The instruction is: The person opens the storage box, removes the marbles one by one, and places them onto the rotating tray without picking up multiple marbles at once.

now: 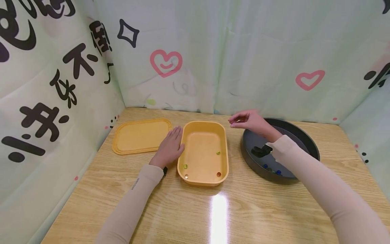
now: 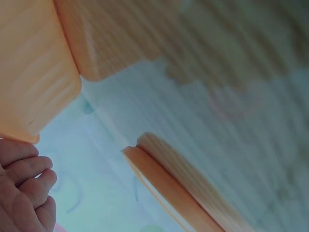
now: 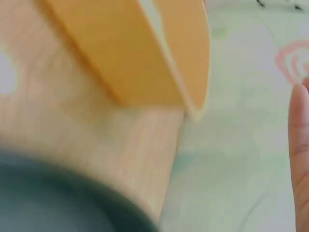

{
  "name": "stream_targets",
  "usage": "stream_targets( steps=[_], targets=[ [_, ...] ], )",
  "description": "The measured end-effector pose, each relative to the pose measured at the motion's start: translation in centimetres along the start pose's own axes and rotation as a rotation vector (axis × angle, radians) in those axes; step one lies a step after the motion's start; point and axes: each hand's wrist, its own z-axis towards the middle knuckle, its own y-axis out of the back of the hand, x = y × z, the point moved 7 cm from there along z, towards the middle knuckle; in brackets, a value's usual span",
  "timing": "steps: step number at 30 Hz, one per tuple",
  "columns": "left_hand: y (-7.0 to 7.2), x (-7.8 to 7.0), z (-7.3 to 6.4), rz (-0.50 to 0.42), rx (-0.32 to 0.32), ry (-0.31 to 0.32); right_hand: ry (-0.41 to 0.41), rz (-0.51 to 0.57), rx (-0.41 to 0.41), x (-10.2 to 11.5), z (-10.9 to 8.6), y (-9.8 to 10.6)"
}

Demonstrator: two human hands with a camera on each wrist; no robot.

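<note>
A yellow rectangular box (image 1: 203, 142) stands mid-table with several small glass marbles in it, among them an amber marble (image 1: 218, 174) and a yellow-green marble (image 1: 185, 166). Against its left side rests my left hand (image 1: 171, 145), fingers straight; the left wrist view catches those fingers by the box rim. My right hand (image 1: 251, 121) hovers in the air between box and pan, thumb and fingertips brought close together. Whether they pinch anything is hidden. In the right wrist view only the thumb (image 3: 299, 145) shows well. A dark round pan (image 1: 248, 157) holds blue marbles (image 1: 278, 172) and a greenish one.
The yellow lid (image 1: 141, 135) lies flat on the wooden table (image 1: 179, 213), left of the box. Behind and along both sides hangs a pale printed curtain (image 1: 201, 67). The pan's raised rim stands under my right forearm.
</note>
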Motion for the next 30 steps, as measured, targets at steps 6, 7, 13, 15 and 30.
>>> stream_targets(
  steps=[6,7,13,15,30],
  targets=[
    [0.0,0.3,0.0,-0.001,0.000,0.006,0.012,0.077,0.040,2.3,1.1,-3.3],
    [0.0,0.3,0.0,0.000,-0.001,0.007,0.012,0.085,0.059,2.6,1.2,-3.9],
    [0.0,0.4,0.0,-0.006,-0.016,0.004,0.025,0.075,0.204,4.0,2.0,-7.7],
    [0.0,0.4,0.0,-0.007,-0.020,0.005,0.034,0.060,0.246,4.2,2.3,-8.8],
    [0.0,0.2,0.2,0.020,-0.020,0.002,0.140,-0.080,0.505,4.7,3.4,-15.0]
  ],
)
